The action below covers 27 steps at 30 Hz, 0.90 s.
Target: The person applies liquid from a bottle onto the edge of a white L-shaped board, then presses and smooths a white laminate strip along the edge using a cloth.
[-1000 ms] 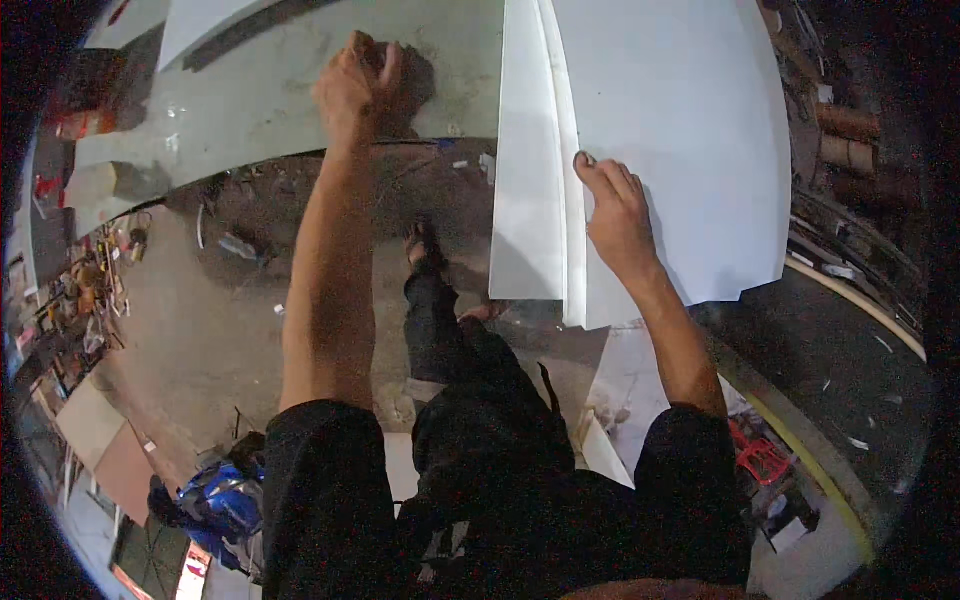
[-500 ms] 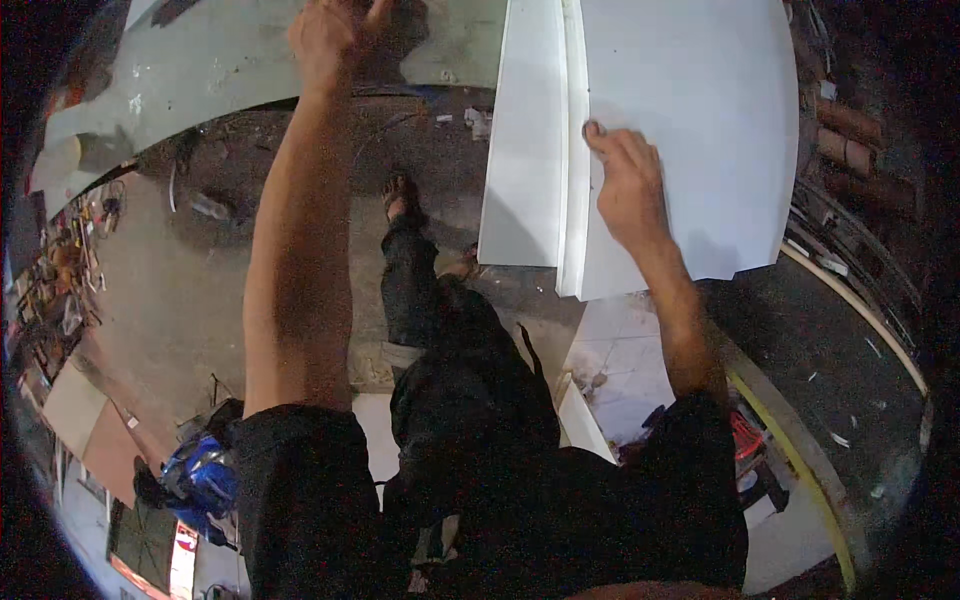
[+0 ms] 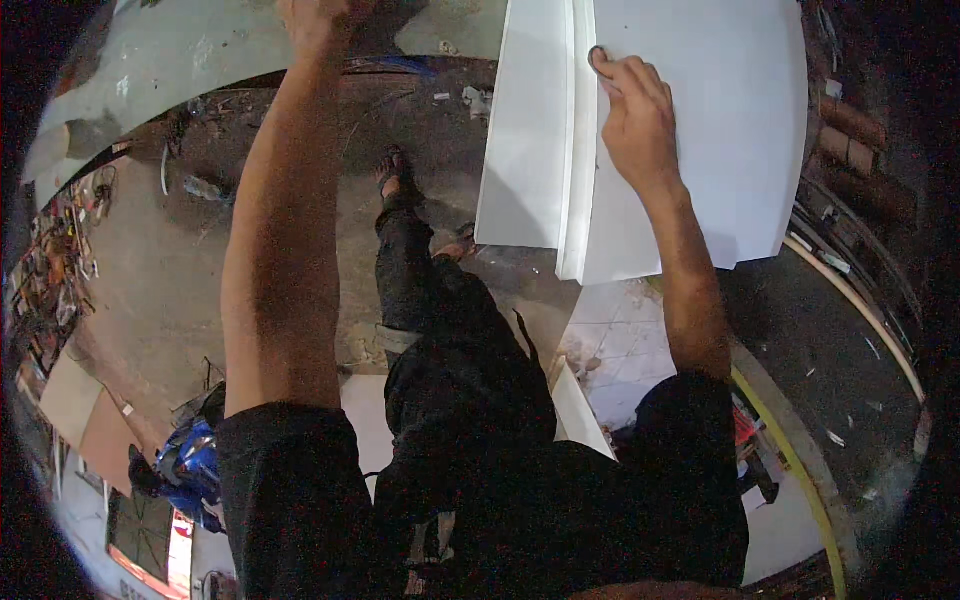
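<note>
A large white panel [image 3: 715,120] lies at the upper right, with a raised lengthwise ridge [image 3: 577,190] and a flat strip left of it. My right hand [image 3: 640,125] is over the panel just right of the ridge. Its fingers are curled and the thumb side is against the ridge. Something small and dark shows at the thumb tip, too small to name. My left arm reaches far forward over a pale greenish surface [image 3: 210,60]. Only part of my left hand [image 3: 325,18] shows at the top edge, and its fingers are cut off from view.
Scattered tools and scraps [image 3: 60,250] lie along the left side of the floor. A blue object [image 3: 190,465] and brown boards [image 3: 85,420] are at the lower left. White tiles [image 3: 625,345] show below the panel. A yellow-edged curb [image 3: 790,455] curves at the right.
My right hand has slid forward along the ridge, away from me. My left hand has moved farther out past the top edge. The whole view has shifted slightly.
</note>
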Each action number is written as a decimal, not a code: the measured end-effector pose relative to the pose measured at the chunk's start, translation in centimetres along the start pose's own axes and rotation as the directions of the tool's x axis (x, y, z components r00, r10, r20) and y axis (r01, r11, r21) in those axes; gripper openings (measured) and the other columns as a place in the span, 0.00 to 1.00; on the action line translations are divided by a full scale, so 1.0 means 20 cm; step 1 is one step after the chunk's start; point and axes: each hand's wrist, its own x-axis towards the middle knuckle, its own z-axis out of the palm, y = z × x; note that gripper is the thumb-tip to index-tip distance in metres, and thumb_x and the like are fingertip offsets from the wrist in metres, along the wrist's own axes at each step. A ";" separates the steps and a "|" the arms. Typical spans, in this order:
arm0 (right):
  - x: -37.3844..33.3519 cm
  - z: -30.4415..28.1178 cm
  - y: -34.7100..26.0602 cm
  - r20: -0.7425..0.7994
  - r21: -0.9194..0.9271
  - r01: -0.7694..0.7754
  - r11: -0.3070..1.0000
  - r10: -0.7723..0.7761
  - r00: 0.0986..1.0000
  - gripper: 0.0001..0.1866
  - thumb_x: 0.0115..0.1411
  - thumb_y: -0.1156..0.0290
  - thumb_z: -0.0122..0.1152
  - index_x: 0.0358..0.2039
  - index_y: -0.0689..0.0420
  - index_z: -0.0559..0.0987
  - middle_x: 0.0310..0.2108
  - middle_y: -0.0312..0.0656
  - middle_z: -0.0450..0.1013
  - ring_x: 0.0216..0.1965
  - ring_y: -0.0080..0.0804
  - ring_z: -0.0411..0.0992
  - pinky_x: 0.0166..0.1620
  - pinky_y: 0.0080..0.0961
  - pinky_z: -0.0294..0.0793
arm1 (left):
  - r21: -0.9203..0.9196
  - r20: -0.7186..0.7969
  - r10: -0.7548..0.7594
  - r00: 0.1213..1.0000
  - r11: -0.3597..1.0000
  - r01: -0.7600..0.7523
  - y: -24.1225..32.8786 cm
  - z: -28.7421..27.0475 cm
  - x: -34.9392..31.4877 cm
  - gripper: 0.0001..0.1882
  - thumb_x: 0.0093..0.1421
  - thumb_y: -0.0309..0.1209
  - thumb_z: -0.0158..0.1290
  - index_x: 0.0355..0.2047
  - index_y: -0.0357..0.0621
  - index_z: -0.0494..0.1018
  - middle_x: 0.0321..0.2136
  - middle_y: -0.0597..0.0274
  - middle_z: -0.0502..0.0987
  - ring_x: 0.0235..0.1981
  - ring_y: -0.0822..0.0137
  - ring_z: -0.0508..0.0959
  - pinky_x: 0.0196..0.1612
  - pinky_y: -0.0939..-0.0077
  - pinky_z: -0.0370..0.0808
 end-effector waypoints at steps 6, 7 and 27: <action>-0.18 -0.03 -0.07 0.138 -0.006 -0.054 0.999 0.054 0.989 0.14 0.68 0.78 0.48 0.50 0.57 0.80 0.40 0.43 0.75 0.44 0.38 0.72 0.49 0.33 0.67 | -0.009 -0.096 0.008 0.995 1.000 -0.009 -0.01 -0.05 -0.05 0.27 0.63 0.52 0.52 0.50 0.42 0.74 0.41 0.44 0.81 0.42 0.43 0.81 0.46 0.53 0.77; -0.13 -0.02 -0.05 0.078 -0.042 -0.011 0.999 0.014 0.997 0.16 0.65 0.80 0.50 0.50 0.57 0.80 0.41 0.42 0.76 0.45 0.38 0.73 0.48 0.34 0.68 | 0.010 -0.106 0.005 0.994 1.000 -0.004 -0.01 -0.04 -0.03 0.27 0.63 0.52 0.52 0.50 0.42 0.74 0.41 0.44 0.81 0.42 0.43 0.81 0.46 0.52 0.77; -0.84 -0.14 -0.29 0.144 0.106 -0.106 0.989 0.091 0.985 0.21 0.57 0.85 0.59 0.52 0.58 0.80 0.38 0.45 0.75 0.40 0.42 0.73 0.48 0.38 0.70 | -0.012 -0.053 0.031 0.998 0.999 -0.032 0.02 -0.03 -0.01 0.25 0.62 0.50 0.53 0.45 0.40 0.74 0.38 0.42 0.81 0.42 0.43 0.81 0.44 0.52 0.76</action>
